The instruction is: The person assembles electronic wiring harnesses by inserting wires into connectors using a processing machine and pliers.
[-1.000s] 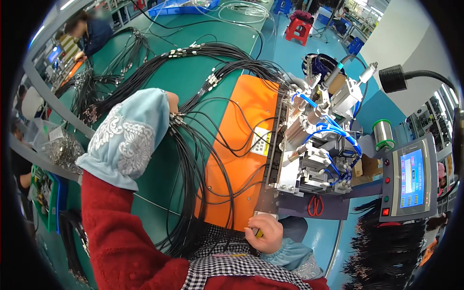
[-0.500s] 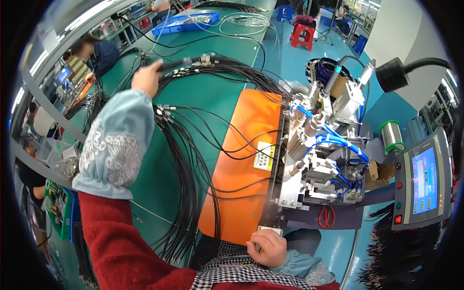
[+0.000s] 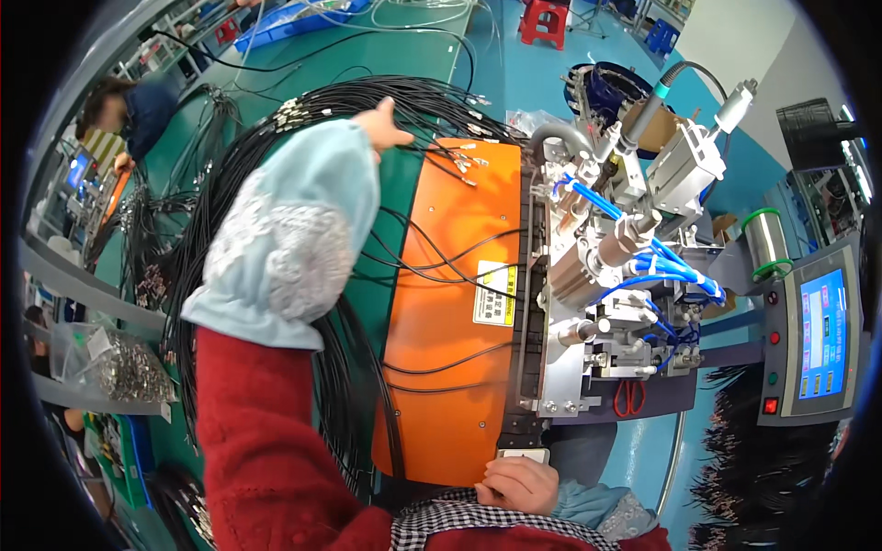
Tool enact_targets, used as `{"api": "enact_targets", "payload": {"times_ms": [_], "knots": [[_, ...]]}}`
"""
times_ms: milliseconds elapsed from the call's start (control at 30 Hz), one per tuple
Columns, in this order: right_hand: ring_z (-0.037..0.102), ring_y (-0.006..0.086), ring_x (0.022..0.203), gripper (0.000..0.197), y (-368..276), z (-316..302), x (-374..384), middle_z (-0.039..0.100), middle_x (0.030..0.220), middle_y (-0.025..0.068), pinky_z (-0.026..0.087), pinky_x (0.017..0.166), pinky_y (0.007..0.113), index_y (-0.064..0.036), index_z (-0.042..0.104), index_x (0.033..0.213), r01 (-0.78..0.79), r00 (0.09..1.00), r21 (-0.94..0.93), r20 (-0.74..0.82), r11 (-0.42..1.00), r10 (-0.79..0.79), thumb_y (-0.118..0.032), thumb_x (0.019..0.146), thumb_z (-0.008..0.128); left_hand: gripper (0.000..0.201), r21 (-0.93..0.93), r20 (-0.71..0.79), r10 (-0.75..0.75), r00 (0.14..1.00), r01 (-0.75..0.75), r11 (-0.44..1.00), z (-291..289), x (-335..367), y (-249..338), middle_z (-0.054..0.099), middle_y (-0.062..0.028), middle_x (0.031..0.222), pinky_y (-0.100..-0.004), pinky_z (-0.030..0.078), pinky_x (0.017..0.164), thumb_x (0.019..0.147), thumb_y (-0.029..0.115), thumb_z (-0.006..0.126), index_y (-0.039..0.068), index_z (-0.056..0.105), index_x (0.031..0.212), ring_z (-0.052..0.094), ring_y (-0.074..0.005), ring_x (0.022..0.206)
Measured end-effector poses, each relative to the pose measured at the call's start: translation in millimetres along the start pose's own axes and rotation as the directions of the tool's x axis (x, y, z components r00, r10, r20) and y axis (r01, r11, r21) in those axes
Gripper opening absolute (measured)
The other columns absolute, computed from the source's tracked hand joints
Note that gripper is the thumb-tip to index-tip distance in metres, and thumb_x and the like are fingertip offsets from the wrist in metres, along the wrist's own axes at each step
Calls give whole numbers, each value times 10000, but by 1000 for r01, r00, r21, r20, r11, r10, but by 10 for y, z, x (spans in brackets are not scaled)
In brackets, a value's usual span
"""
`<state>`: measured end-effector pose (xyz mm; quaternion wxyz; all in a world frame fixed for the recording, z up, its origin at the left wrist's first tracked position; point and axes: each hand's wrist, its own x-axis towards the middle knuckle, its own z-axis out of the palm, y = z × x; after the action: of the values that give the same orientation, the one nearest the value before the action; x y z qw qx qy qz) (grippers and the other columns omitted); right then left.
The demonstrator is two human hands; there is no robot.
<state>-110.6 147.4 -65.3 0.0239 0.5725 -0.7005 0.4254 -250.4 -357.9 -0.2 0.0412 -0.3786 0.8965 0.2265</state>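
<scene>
My left hand (image 3: pixel 384 127) reaches over a thick bundle of black cables (image 3: pixel 322 99), its thumb and a finger spread apart. Just right of it, several cable ends with metal tips (image 3: pixel 466 163) fan out across the upper part of an orange board (image 3: pixel 446 367). Whether the hidden fingers touch a cable is not visible. My right hand (image 3: pixel 519 485) lies curled at the board's near edge, beside a small white-topped block (image 3: pixel 528 454). Anything inside its fingers is hidden. A few single cables run over the board to the metal machine (image 3: pixel 597 266) with blue tubes.
At right stand a control screen (image 3: pixel 822 335) and a wire spool (image 3: pixel 767 243). Red-handled scissors (image 3: pixel 629 399) hang below the machine. A blue tray (image 3: pixel 299 20) sits far back on the green table (image 3: pixel 432 69). Another person (image 3: pixel 147 115) is at the far left.
My left hand has swung rightward with a bundle of cables, whose ends now lie over the orange board. The view has shifted slightly. My right hand stays near the board's front edge.
</scene>
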Motion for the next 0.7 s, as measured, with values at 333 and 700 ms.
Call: {"api": "enact_targets", "payload": {"times_ms": [333,700], "knots": [[670,178,730,158,-92,37,-8,692,883,40,552,640,243,-72,680,859,-10,999,97,-33,995,13,-84,733,774,600,-111,-341,349,873,-406,907,678,779,-246,687,-184,1122,-329,527,804,856,252,625,-4,493,1383,664,-296,915],[613,225,695,179,-80,13,34,644,866,60,515,626,283,-46,629,878,50,993,143,-110,988,-34,-54,731,732,590,-239,-256,8,967,-71,968,298,-3183,-691,658,-163,972,-328,512,694,923,356,651,-59,476,1304,621,-232,771]]}}
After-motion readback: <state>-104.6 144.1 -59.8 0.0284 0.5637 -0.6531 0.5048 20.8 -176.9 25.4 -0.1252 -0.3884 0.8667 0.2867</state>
